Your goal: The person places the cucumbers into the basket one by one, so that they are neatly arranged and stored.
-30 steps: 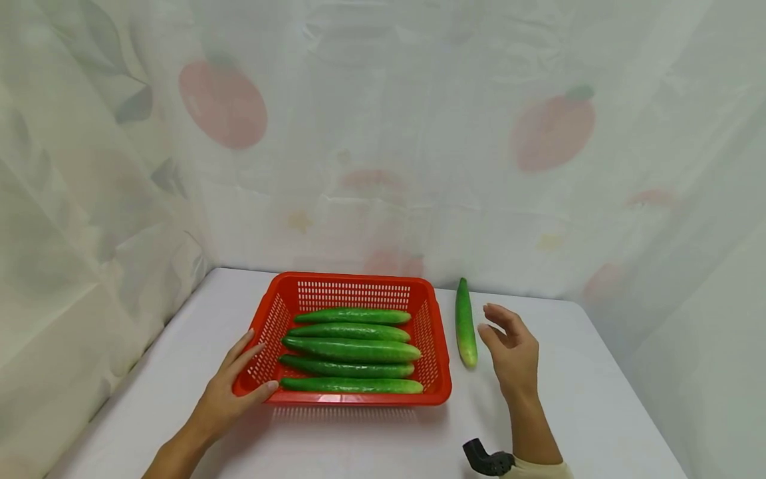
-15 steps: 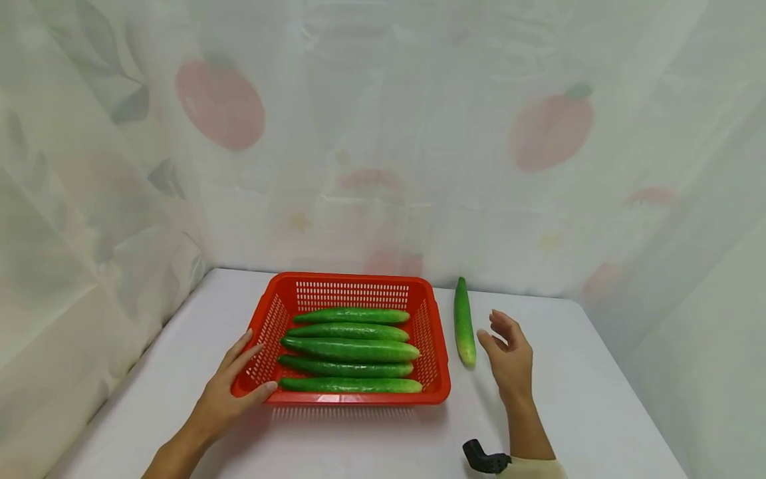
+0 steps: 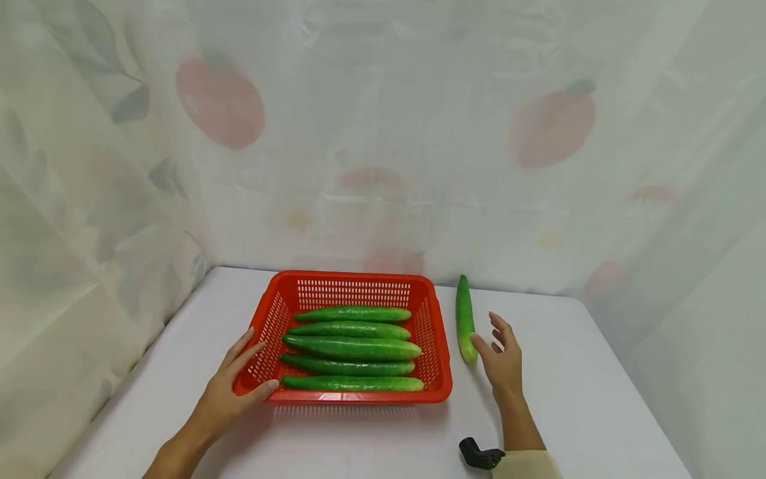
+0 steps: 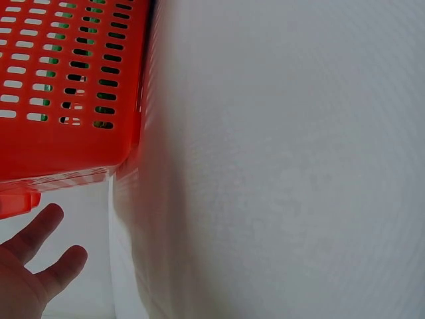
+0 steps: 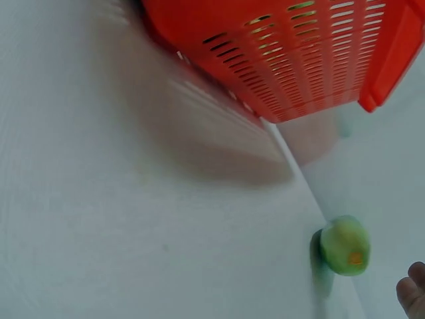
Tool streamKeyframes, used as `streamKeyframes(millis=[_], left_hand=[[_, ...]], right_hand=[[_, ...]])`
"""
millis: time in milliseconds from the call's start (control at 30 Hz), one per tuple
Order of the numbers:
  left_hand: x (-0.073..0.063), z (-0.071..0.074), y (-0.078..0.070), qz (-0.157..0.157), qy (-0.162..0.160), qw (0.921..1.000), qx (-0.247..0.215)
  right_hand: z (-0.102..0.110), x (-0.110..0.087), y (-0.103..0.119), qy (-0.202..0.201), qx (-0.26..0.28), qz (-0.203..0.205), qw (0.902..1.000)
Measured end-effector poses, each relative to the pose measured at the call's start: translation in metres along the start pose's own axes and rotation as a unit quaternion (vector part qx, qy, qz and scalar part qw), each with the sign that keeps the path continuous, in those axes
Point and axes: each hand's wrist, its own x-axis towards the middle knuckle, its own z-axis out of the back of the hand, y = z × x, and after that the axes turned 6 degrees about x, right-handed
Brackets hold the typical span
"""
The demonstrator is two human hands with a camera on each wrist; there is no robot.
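Observation:
A red plastic basket (image 3: 359, 397) holds several green cucumbers (image 3: 352, 347), lying crosswise in a row. My left hand (image 3: 218, 402) is at its left front corner, fingers spread and the thumb along the front rim. In the left wrist view, two fingertips (image 4: 63, 266) show below the basket's slotted wall (image 4: 66, 143). One more cucumber (image 3: 463, 313) lies lengthwise on the table, right of the basket. Close by its near end is my right hand (image 3: 503, 364), fingers parted and nothing held. The right wrist view shows that cucumber's pale end (image 5: 345, 246), with fingertips (image 5: 413, 286) apart from it.
The white table (image 3: 574, 386) extends right of the basket and in front of it. Behind it hangs a pale curtain (image 3: 383, 133) with faint fruit prints, and more sheeting closes the left and right sides. A black wrist mount (image 3: 479, 456) juts from the right sleeve.
My right hand has shifted left, nearer the loose cucumber's near end, and its fingers have turned slightly. The left hand, basket and cucumbers have stayed where they were.

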Motion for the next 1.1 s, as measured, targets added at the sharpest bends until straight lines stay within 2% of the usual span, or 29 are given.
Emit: streamKeyframes(millis=[267,467,867,1100], left_hand=[[0.001,0.0,0.0,0.0,0.0,1.0,-0.003],[0.002,-0.001,0.002,-0.005,0.003,1.0,-0.007],[0.001,-0.001,0.005,-0.005,0.003,0.9998,-0.02],[0.001,0.0,0.005,-0.007,0.002,0.9997,-0.024]], right_hand=[[-0.006,0.005,-0.018,0.019,0.007,-0.046,0.9987],[-0.007,0.005,-0.025,0.03,-0.014,-0.067,0.9972],[-0.01,0.006,-0.032,0.052,-0.019,-0.08,0.9953],[-0.015,0.008,-0.035,0.058,-0.045,-0.076,0.9944]])
